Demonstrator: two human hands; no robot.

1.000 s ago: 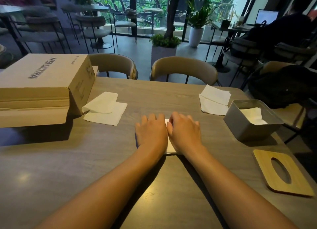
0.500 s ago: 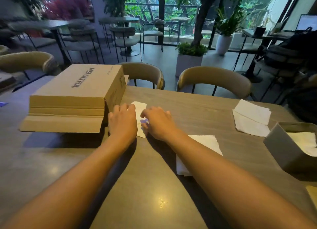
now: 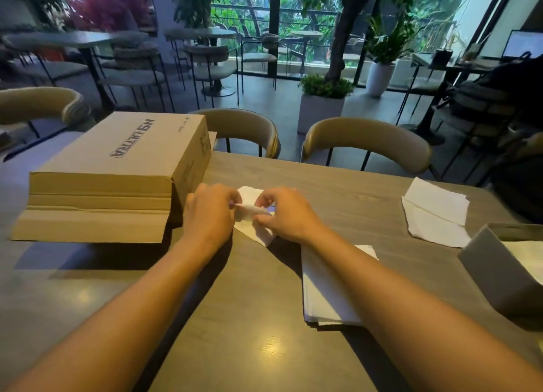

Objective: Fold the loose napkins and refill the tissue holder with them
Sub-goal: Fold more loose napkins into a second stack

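A loose white napkin (image 3: 253, 215) lies beside the cardboard box, its near edge lifted off the table. My left hand (image 3: 209, 213) pinches that edge on the left and my right hand (image 3: 286, 215) pinches it on the right. A folded napkin stack (image 3: 326, 291) rests on the table under my right forearm. Two more loose napkins (image 3: 435, 215) lie at the right. The grey tissue holder (image 3: 499, 271) stands at the right edge, with white napkins inside it.
A large cardboard box (image 3: 117, 180) marked N9 ULTRA sits at the left on the wooden table (image 3: 147, 303), close to my left hand. Two tan chairs (image 3: 364, 141) stand behind the far table edge. Café tables and plants fill the background.
My view and both hands moved left from the folded stack to the napkin by the box. The hands, flat on it before, now pinch and lift its near edge.
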